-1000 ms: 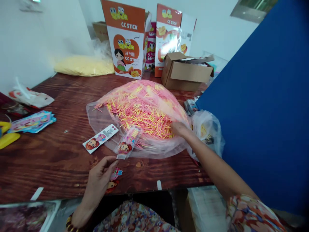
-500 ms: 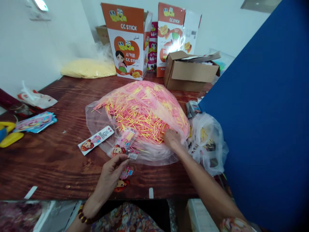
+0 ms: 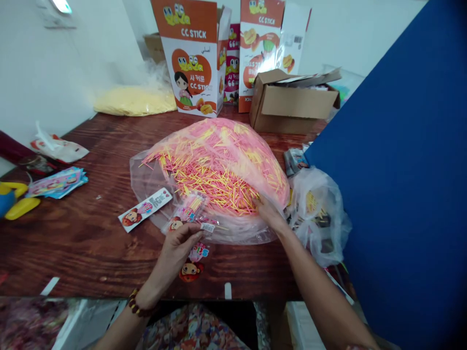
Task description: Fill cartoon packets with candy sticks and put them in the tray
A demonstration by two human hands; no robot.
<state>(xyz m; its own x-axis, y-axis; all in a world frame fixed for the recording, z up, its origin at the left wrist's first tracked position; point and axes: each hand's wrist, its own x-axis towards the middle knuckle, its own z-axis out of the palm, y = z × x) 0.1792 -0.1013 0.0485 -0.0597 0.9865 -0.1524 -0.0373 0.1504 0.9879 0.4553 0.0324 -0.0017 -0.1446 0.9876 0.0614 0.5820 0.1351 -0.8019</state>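
Note:
A big clear plastic bag full of pink and yellow sticks lies in the middle of the dark wooden table. My left hand pinches a small printed packet with a few sticks in it, at the bag's near edge. More printed packets show under that hand. My right hand reaches into the stick pile at the bag's right side, its fingers curled among the sticks. A flat printed packet lies on the table left of the bag.
Orange "CC STICK" cartons and an open brown box stand at the back. A yellow bag lies back left. A stack of packets and a yellow object lie left. A crumpled clear bag and a blue panel are right.
My left hand has moved up and right, holding the small packet at the bag's edge. My right hand has shifted a little within the sticks. The view has tilted slightly.

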